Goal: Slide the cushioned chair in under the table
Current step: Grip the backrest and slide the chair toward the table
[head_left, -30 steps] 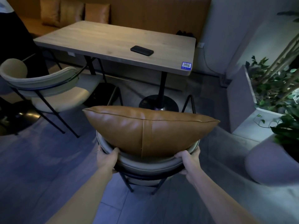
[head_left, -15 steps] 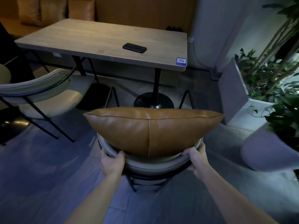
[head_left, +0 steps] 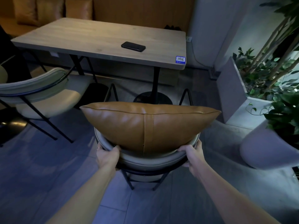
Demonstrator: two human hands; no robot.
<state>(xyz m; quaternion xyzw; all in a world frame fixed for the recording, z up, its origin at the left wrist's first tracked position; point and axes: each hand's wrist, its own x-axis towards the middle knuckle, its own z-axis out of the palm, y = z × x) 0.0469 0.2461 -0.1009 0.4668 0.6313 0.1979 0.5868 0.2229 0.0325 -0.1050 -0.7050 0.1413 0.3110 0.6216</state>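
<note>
Head camera view, looking forward and down in a dim room. Two bare forearms reach out to a chair with a curved grey padded backrest and thin black metal legs (head_left: 150, 160). The left hand (head_left: 107, 156) is wrapped around the left end of the backrest, fingers curled over its top edge, a ring on one finger. The right hand (head_left: 191, 156) is wrapped around the right end in the same way. A large tan leather cushion with a centre seam (head_left: 148, 125) stands on the seat, leaning against the backrest and hiding the seat from view.

The chair stands on the grey tiled floor (head_left: 40, 172) in front of the near edge of a rectangular pale wooden table (head_left: 90, 38), not yet under it. Its two front legs rise as black hoops near the table's round black pedestal base (head_left: 152, 99), which sits directly ahead of the chair. A flat black phone (head_left: 133, 46) lies on the tabletop, and a small blue QR sticker (head_left: 180, 59) marks the near right corner.

To the left stands a second chair with cream padding and black legs (head_left: 40, 92), well apart from the held one. To the right, a grey rectangular planter filled with leafy green plants (head_left: 234, 88) borders the path, and a rounded grey object (head_left: 267, 149) sits near it. Brown cushions line a bench (head_left: 48, 12) behind the table.
</note>
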